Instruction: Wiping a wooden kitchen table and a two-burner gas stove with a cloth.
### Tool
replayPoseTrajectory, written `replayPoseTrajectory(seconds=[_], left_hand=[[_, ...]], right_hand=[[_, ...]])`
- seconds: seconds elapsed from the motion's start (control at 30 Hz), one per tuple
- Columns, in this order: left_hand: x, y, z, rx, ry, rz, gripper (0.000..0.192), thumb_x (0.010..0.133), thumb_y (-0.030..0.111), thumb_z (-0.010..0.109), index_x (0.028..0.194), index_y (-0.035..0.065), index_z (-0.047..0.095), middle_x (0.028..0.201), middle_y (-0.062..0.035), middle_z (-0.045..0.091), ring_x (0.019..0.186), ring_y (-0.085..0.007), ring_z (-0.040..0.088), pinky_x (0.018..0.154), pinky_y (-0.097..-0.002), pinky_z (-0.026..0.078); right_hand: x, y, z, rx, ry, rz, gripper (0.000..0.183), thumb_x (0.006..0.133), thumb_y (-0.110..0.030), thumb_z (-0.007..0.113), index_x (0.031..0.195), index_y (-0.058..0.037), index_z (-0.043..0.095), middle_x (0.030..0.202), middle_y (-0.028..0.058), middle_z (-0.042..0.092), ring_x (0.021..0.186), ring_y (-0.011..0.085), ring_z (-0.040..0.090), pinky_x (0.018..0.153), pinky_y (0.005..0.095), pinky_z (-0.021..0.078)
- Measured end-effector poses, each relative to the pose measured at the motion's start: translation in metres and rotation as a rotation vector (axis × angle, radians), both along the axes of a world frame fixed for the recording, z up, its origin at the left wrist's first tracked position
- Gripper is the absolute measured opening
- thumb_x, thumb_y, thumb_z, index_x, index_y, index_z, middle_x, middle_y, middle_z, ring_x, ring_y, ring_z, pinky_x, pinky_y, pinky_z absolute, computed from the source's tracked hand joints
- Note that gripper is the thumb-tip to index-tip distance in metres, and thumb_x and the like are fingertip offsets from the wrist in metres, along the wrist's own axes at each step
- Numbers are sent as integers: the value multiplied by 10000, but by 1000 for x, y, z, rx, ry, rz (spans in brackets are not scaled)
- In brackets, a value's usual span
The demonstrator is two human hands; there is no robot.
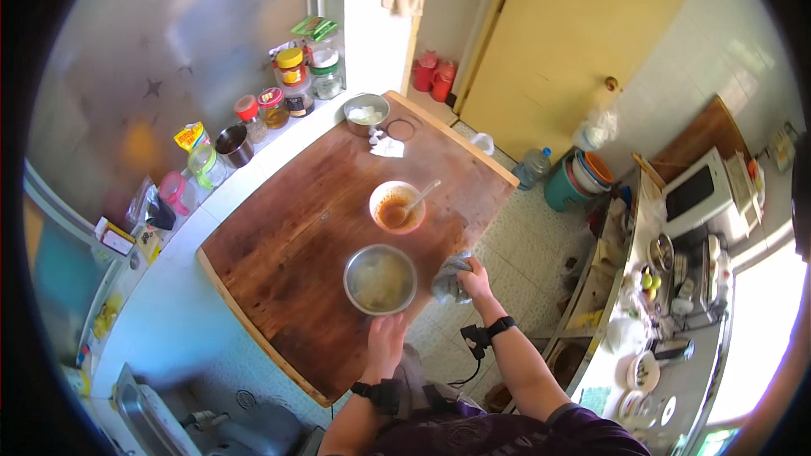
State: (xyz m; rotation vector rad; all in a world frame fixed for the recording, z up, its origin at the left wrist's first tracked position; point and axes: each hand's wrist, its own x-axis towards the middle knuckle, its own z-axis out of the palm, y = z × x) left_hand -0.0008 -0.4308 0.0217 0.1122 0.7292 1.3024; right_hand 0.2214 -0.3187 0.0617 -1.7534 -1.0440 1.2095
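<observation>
My right hand (474, 280) grips a grey cloth (450, 277) at the right edge of the wooden table (304, 234). At the near rim of a metal bowl (381, 280) is my left hand (386, 335), palm down; whether its fingers touch the bowl is hard to tell. The bowl holds a pale, cloudy content. Just beyond it, a white bowl (375, 202) contains reddish-brown sauce with a spoon (423, 196) leaning in it. At the table's far corner stands a metal pot (366, 130) with white pieces inside, beside crumpled white paper (388, 146).
Jars, cups and packets line the tiled ledge (269, 158) on the left. Below it is a metal sink (136, 411). A yellow door (570, 31), a water bottle (533, 168) and stacked buckets (564, 187) stand beyond the table. A cluttered counter with a microwave (697, 193) runs along the right.
</observation>
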Motion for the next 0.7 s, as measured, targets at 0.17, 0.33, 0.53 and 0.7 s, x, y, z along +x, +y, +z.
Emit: replayPoseTrajectory(seconds=[0.17,0.33,0.53,0.7], left_hand=[[6,12,21,-142,-70,190,131,830,39,557,933,89,495,981,-47,558,982,-213,530,939,-409,394],[-3,28,24,-146,6,320,118,812,26,567,853,98,483,930,-50,571,939,-207,544,910,-407,410],[-6,48,34,-186,34,509,108,778,-13,530,827,71,485,1010,-68,526,1013,-250,502,957,-446,401],[-15,56,11,-103,51,686,109,782,-15,514,780,65,440,912,-98,544,920,-265,536,848,-423,459]], right_hand=[[-8,46,-3,-61,35,355,418,678,-97,570,1086,-4,558,961,99,592,913,199,549,812,303,443],[-34,80,-11,151,-224,677,412,802,-235,581,1169,-51,539,1107,163,565,1067,266,511,950,360,370],[-18,118,-41,68,0,341,465,878,-211,498,1314,-119,364,1023,157,590,843,248,596,741,352,485],[-21,141,-29,-314,792,337,543,943,-295,432,1406,-202,164,1007,138,596,768,199,598,647,314,508]])
